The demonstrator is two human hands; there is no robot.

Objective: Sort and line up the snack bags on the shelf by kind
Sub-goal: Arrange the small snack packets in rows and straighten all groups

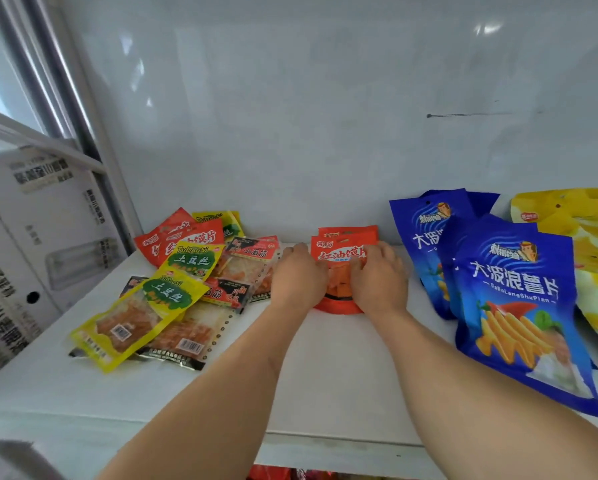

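On the near part of the white shelf (325,375) only the two bare forearms are seen, reaching forward over a free strip of the board. A little further in, the left hand (299,278) and the right hand (379,277) are laid flat, one on each side, over a small stack of red-orange snack bags (340,252) in the middle of the shelf. The fingers are spread and pressed down on the stack's edges; no bag is lifted or pinched, so the stack is only squared, not carried. To the left, a loose heap is found: yellow-green bags (141,313), clear bags with red labels (252,258) and more red bags (183,240) of what seems the same kind as the stack, lying across each other. To the right, large blue chip bags (519,306) are leaning in a row, and beyond them yellow bags (567,220) stand against the back wall (325,116). The small bags are judged to be light, thin and soft, with smooth film that probably slides easily. They are best taken by the sealed edges or pressed from both sides. The blue bags look puffed with air, so their contents are likely fragile, and they should be held by the top seam without squeezing.
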